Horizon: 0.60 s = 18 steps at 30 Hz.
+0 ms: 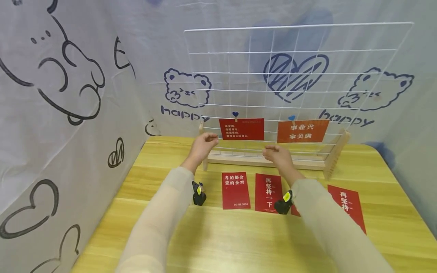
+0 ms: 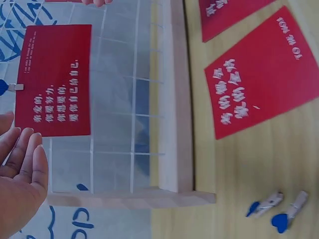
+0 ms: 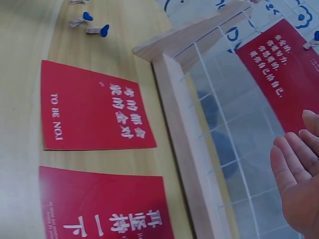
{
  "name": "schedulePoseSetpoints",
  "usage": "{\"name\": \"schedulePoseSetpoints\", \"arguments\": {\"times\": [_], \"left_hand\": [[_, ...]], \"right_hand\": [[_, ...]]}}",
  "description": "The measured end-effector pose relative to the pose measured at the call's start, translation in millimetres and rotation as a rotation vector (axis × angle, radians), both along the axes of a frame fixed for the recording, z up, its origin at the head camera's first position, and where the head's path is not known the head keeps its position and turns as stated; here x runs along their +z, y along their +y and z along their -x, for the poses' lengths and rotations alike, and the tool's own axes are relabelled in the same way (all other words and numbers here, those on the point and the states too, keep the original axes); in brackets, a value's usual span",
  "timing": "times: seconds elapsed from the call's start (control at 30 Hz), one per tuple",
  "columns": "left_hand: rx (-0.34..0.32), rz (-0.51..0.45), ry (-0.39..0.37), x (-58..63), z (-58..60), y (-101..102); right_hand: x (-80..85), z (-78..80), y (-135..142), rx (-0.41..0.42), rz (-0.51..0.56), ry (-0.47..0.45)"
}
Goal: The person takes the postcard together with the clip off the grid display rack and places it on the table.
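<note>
A white wire grid (image 1: 298,25) stands upright in a wooden base (image 1: 246,161). On it hangs a red card (image 1: 252,132) with white writing, held at its top edge by a clothespin with a dark blue heart (image 1: 235,114). My left hand (image 1: 201,148) is beside that card's left edge, fingers loosely bent; in the left wrist view the fingertips (image 2: 36,137) come close to the card, and contact cannot be told. Near its lower right corner is my right hand (image 1: 281,159), fingers extended and holding nothing visible. An orange-red card (image 1: 283,132) hangs to the right under a light blue heart clothespin (image 1: 291,118).
On the wooden table lie several red cards, among them a "TO BE NO.1" card (image 1: 235,193), a middle card (image 1: 263,182) and a right card (image 1: 353,201). Blue-heart clothespins (image 2: 289,211) lie to the left. Printed cloth (image 1: 136,94) hangs behind and beside.
</note>
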State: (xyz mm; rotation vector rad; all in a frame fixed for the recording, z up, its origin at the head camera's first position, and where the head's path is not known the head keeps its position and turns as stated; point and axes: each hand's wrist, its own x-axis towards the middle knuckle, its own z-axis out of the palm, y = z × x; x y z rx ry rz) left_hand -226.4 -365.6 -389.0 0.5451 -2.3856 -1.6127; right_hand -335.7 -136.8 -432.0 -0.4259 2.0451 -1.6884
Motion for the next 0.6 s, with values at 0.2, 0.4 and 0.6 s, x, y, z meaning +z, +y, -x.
{"name": "schedulePoseSetpoints", "arguments": {"times": [0.2,0.4,0.6], "left_hand": [[0.010,-0.003,0.020,11.3,13.4,0.1],[0.037,-0.038,0.043,22.1,25.0,4.3],[0.047,-0.026,0.033,30.1,38.0,8.6]], "right_hand": [[8.3,9.7,-5.3,-0.017,-0.006,0.068],[13.4,17.7,-8.3,-0.063,-0.014,0.092],[16.6,22.8,-9.1,-0.079,-0.057,0.107]]}}
